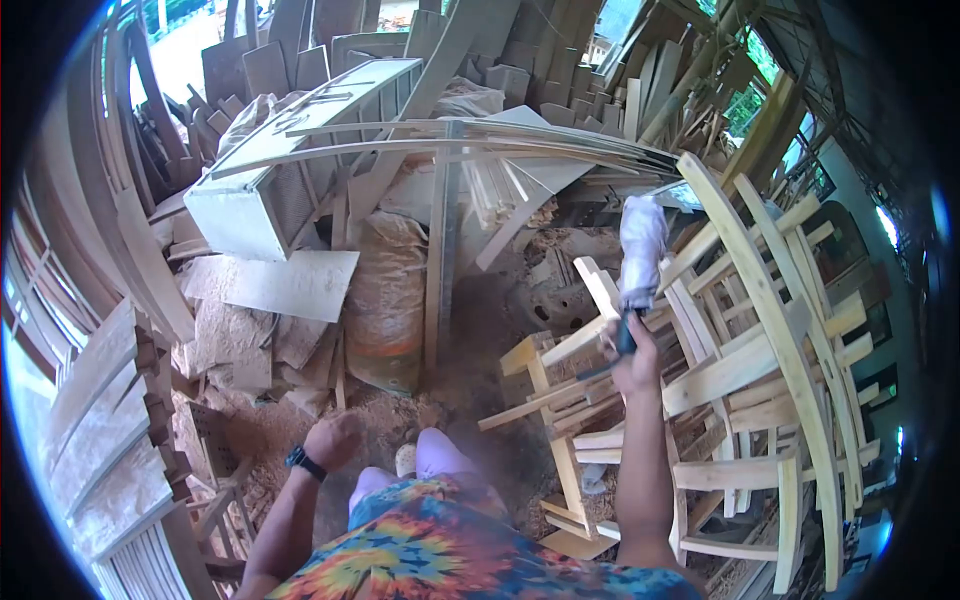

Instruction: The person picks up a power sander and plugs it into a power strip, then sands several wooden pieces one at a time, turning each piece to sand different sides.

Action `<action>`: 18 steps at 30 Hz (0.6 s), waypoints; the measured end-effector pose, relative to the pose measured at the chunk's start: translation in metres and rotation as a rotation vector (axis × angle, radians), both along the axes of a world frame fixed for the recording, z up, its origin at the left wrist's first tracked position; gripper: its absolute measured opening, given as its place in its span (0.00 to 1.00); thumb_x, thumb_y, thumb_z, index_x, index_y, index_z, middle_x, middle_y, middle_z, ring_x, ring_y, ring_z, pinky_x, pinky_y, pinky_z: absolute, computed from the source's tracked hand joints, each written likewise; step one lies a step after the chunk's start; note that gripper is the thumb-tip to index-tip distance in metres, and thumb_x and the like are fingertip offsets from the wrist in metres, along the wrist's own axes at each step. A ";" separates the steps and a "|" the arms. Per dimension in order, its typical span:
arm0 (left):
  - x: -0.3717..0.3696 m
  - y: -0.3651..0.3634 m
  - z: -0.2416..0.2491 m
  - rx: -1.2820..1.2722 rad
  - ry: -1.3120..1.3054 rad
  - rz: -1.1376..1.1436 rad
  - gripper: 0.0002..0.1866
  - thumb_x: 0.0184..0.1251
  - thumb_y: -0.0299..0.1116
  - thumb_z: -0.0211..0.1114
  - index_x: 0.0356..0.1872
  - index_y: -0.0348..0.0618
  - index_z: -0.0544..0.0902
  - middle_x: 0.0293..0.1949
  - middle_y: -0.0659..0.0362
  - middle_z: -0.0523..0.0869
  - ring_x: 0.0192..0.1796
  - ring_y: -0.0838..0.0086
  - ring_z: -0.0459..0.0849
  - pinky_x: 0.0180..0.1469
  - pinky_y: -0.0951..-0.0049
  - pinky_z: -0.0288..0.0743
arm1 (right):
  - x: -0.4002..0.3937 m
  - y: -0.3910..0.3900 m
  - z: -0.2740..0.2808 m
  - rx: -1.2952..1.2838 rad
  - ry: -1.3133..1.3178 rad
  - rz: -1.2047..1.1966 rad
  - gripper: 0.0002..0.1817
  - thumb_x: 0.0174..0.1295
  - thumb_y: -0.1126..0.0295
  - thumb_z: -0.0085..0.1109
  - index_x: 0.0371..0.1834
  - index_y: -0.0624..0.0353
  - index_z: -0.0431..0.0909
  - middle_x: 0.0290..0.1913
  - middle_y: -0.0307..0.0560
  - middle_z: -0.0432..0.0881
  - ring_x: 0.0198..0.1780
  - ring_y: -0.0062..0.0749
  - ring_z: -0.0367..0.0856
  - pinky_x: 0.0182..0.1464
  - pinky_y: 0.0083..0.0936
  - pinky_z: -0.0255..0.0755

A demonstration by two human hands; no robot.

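My right hand (pixel 636 362) is closed round the dark handle of a tool (pixel 642 250) whose upper part is wrapped in pale, whitish plastic or cloth. The tool points upward beside a stack of light wooden frames (pixel 755 370). At the lower left, my left hand (pixel 333 440) hangs low over the shavings, with a dark watch (pixel 304 462) on its wrist. Its fingers are blurred, and whether they hold anything is hidden.
A full sack (pixel 385 310) stands ahead, left of a metal post (pixel 443 240). Thin wooden strips (pixel 500 135) span the background near a long white box (pixel 235 215). Stacked boards (pixel 105 430) rise at the left, and sawdust (pixel 275 420) covers the floor.
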State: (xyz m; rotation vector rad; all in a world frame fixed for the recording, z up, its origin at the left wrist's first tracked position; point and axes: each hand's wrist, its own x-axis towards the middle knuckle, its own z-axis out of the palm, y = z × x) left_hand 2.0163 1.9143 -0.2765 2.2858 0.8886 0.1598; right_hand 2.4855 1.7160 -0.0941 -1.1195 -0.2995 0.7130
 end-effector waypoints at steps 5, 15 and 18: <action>-0.063 -0.015 -0.046 -0.103 0.249 0.221 0.21 0.68 0.49 0.67 0.37 0.37 0.84 0.39 0.40 0.89 0.45 0.43 0.87 0.48 0.47 0.81 | 0.117 0.135 -0.054 -0.108 0.073 0.283 0.11 0.70 0.60 0.65 0.47 0.53 0.82 0.36 0.36 0.85 0.30 0.19 0.79 0.23 0.20 0.66; -0.148 -0.149 -0.176 -0.667 0.466 0.932 0.22 0.70 0.50 0.64 0.42 0.36 0.89 0.42 0.41 0.91 0.46 0.47 0.90 0.48 0.49 0.82 | 0.267 0.403 -0.139 -0.424 0.172 0.124 0.12 0.65 0.60 0.72 0.36 0.50 0.77 0.28 0.35 0.77 0.19 0.22 0.68 0.15 0.17 0.58; -0.142 -0.173 -0.173 -0.581 0.795 0.436 0.17 0.71 0.49 0.62 0.45 0.47 0.88 0.42 0.48 0.92 0.46 0.55 0.92 0.46 0.53 0.83 | 0.352 0.476 -0.224 -0.537 0.128 0.149 0.11 0.66 0.63 0.70 0.38 0.51 0.76 0.27 0.37 0.74 0.18 0.22 0.67 0.11 0.16 0.54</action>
